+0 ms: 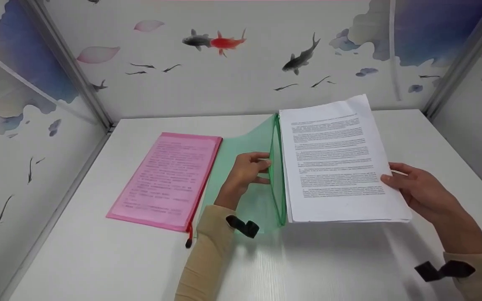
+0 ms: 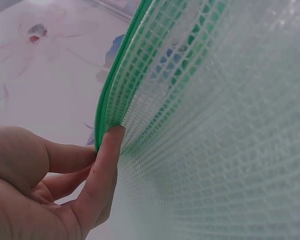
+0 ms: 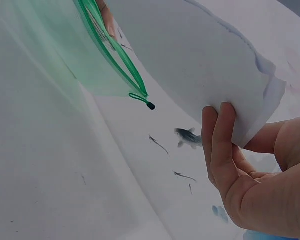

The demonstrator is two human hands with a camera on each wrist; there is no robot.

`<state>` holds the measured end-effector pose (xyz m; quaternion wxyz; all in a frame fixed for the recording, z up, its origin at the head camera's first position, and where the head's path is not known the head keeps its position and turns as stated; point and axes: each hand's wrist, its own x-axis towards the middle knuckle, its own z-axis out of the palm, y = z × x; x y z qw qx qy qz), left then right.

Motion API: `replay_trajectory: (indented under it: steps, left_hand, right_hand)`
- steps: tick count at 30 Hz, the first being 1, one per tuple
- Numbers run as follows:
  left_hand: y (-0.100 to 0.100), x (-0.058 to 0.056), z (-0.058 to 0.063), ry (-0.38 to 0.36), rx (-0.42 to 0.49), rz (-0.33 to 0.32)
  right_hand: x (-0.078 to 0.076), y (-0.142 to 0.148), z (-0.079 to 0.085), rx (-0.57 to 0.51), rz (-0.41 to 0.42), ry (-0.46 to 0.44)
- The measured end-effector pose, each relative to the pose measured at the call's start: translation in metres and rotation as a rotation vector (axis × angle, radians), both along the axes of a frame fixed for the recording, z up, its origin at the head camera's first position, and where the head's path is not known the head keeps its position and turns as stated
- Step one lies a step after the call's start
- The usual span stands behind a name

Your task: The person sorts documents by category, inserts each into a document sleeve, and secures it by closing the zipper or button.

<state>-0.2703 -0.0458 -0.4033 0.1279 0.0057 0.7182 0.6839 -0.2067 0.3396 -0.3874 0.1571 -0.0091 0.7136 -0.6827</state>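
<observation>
A green mesh zipper pouch point(image 1: 249, 140) is raised along its zipper side, its mouth parted. My left hand point(image 1: 245, 169) pinches the edge of that mouth; in the left wrist view, thumb and fingers meet on the green zipper strip point(image 2: 106, 100). Right at the opening is a stack of printed papers point(image 1: 333, 159), tilted up over the table. My right hand point(image 1: 427, 194) grips the stack's right edge, thumb on the printed face and fingers behind. From the right wrist view, the fingers lie against the blank back of the papers point(image 3: 190, 65). A black-tipped zipper pull point(image 3: 151, 106) hangs at the pouch's end.
To the left, a pink zipper pouch point(image 1: 161, 184) with printed sheets inside lies flat, its red pull point(image 1: 189, 240) toward me. The white table point(image 1: 98, 259) is bounded by walls painted with fish and petals, at the back and both sides.
</observation>
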Motion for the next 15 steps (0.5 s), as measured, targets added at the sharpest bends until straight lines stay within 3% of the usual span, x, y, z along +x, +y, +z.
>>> replay_trajectory:
  steps: [15]
  left_hand:
    - [-0.0009, -0.0013, 0.0007, -0.014, -0.005, 0.010]
  right_hand:
    - [-0.0051, -0.0082, -0.0095, 0.030, 0.002, -0.055]
